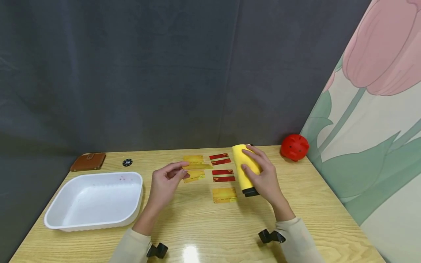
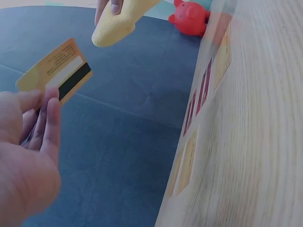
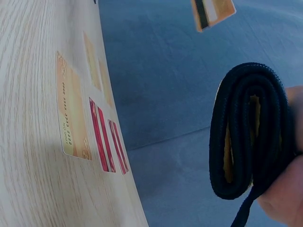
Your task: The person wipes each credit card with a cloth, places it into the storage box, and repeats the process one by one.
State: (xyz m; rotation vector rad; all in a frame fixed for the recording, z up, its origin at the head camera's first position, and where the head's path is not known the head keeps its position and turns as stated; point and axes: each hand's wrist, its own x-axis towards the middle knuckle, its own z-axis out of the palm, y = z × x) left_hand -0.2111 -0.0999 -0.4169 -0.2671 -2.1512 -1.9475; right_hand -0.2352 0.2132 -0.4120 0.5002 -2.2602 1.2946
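Observation:
My left hand (image 1: 164,184) pinches a yellow bank card (image 2: 59,71) by its edge, above the table. The card's back, with a black stripe, shows in the left wrist view. To its right, my right hand (image 1: 265,177) grips a folded yellow cloth (image 1: 241,170) with black edging, lifted off the table. Its layered black end fills much of the right wrist view. Below and between the hands lie several cards: yellow ones such as the nearest card (image 1: 224,195), and two red striped cards, one behind (image 1: 220,159) and one in front (image 1: 223,175).
A white plastic tray (image 1: 95,201) stands at the left. Behind it lie a brown wallet (image 1: 88,162) and a black chip (image 1: 127,162). A red piggy bank (image 1: 294,147) sits at the back right corner, and a dark curtain (image 1: 158,80) hangs behind the table.

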